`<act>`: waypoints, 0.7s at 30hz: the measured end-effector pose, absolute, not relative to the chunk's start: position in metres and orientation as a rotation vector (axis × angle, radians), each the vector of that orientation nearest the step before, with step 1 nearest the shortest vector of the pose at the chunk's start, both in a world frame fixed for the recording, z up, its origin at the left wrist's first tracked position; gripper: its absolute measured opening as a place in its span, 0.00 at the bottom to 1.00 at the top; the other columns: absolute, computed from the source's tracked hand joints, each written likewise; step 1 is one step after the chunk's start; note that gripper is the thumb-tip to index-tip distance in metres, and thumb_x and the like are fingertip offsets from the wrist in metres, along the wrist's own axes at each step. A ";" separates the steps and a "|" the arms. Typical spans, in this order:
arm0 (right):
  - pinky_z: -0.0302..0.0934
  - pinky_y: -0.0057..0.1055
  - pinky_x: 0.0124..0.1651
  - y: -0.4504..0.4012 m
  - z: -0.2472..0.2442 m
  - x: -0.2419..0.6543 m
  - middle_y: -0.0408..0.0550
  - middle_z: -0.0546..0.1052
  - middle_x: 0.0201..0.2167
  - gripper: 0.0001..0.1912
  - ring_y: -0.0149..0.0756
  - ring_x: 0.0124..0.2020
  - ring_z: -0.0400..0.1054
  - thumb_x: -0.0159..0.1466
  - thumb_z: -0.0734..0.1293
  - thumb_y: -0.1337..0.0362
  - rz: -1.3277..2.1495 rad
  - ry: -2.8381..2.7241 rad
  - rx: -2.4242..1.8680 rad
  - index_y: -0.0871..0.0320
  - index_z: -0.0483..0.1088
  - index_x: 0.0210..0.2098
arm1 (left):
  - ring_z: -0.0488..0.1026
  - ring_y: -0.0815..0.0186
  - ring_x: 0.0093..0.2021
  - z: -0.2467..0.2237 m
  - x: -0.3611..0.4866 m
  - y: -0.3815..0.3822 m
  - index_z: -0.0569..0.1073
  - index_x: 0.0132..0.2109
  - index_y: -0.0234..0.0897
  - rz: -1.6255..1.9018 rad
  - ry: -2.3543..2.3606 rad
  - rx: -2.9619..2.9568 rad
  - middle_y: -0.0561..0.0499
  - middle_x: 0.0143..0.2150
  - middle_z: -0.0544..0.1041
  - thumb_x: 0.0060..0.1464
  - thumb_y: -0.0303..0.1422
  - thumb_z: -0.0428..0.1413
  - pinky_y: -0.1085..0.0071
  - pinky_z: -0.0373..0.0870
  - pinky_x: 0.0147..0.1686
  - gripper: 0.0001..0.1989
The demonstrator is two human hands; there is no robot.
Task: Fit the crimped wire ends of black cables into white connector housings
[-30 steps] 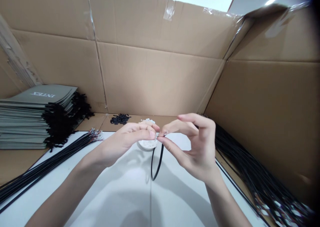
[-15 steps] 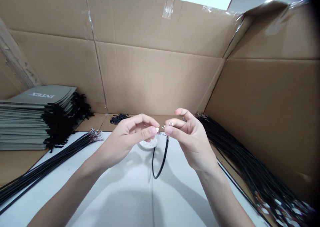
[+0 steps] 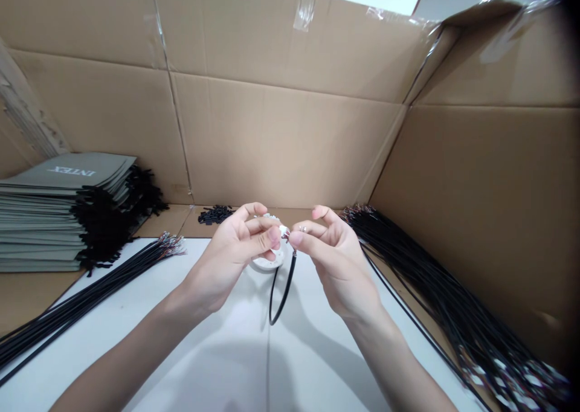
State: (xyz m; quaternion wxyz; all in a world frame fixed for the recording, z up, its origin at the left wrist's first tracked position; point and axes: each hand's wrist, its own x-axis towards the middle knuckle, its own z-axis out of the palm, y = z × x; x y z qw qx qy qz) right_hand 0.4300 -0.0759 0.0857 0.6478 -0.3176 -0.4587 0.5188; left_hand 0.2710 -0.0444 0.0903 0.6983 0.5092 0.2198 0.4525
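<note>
One small white plastic connector [image 3: 283, 231] is pinched between thumb and fingers of the left hand [image 3: 238, 249]. Thin metal-tipped wires [image 3: 302, 229] are clamped by thumb and forefinger of the right hand [image 3: 338, 264], just beside it. Below, a black round cable [image 3: 289, 291] is looped above a white tabletop [image 3: 226, 357], and a round white dish [image 3: 266, 267] is partly hidden behind the left hand.

White tabletop [image 3: 235, 345] bears a left bundle of black cables [image 3: 90, 298] and, toward the back, a white dish [image 3: 267, 264]. Bordering cardboard [image 3: 36, 297]: grey stack [image 3: 38, 228], small black pieces [image 3: 214, 215], right cable bundle [image 3: 435, 291].
</note>
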 end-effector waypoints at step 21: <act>0.67 0.32 0.36 -0.081 0.084 0.418 0.35 0.79 0.27 0.24 0.31 0.28 0.72 0.58 0.75 0.72 0.723 -1.150 -0.716 0.51 0.54 0.39 | 0.68 0.71 0.28 0.098 0.265 -0.044 0.63 0.45 0.40 1.145 0.690 1.307 0.59 0.27 0.75 0.51 0.34 0.68 0.74 0.64 0.31 0.22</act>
